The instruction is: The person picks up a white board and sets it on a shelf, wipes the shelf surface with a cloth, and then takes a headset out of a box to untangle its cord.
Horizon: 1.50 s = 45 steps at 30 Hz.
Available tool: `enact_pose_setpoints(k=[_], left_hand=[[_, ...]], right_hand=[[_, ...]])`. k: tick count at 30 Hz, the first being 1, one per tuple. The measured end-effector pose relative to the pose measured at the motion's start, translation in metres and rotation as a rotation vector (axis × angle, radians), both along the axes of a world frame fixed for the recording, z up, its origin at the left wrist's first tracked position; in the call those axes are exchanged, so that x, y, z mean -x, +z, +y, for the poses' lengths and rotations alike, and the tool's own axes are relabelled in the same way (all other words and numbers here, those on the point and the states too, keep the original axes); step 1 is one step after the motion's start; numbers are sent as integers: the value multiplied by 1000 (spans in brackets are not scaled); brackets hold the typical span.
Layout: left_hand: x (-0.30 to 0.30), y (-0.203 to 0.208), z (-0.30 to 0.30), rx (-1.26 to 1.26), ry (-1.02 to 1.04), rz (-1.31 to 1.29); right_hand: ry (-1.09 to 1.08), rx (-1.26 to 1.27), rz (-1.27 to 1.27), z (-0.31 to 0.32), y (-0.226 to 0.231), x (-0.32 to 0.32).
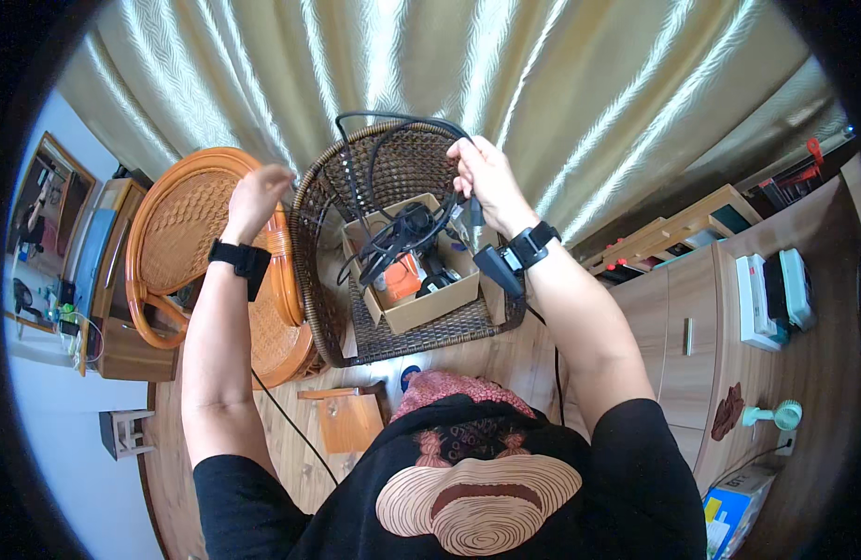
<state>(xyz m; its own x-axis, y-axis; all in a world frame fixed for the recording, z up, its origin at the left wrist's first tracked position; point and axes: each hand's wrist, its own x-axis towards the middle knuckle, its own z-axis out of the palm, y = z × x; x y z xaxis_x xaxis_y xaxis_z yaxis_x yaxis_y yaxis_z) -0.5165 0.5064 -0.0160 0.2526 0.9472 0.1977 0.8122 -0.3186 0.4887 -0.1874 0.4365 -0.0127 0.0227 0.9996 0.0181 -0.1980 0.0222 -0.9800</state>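
My right hand grips a black cable, its fingers closed around it. Loops of the cable arch up to the left of that hand and hang down over an open cardboard box. A plug-like end dangles just below the fingers. My left hand is raised left of the loops, in front of the rattan chair; its fingertips are smeared by motion, so their grip is unclear. Inside the box lie an orange object and several black items, partly covered by the cable. The box rests on a dark wicker chair.
An orange-brown rattan chair stands at the left, touching or close to the wicker one. A small wooden stool is near my legs. A curtain hangs behind; a wooden cabinet stands right. Thin black cords run beside my arms.
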Motion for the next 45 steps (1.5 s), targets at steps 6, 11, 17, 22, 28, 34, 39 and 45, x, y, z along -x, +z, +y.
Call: enact_pose_setpoints(k=[6,11,17,22,28,34,39,45], left_hand=[[-21,-28,-41,166,3,-117],[-84,-20,-94,-151,-245,69],[-85,-48,-95,-148,-172,245],[-80,-25,-93,-128,-105,-37],[-39,-6,-92,-307,-9,24],[-34,-8,-99,-321,-24,181],[-37,-16,-93,-392,41,135],[-13,-24,-75,-213,241,151]], right_hand=[[21,-74,141,-1,19,-5],[16,-100,192,-3,18,-5],[-92,-69,34,-3,15,0],[-124,-230,-758,-7,-21,3],[-204,-203,-806,-7,-43,-17],[-162,-215,-666,-9,-24,5],[-48,-75,-604,-3,-21,18],[253,-69,-707,-10,-10,9]])
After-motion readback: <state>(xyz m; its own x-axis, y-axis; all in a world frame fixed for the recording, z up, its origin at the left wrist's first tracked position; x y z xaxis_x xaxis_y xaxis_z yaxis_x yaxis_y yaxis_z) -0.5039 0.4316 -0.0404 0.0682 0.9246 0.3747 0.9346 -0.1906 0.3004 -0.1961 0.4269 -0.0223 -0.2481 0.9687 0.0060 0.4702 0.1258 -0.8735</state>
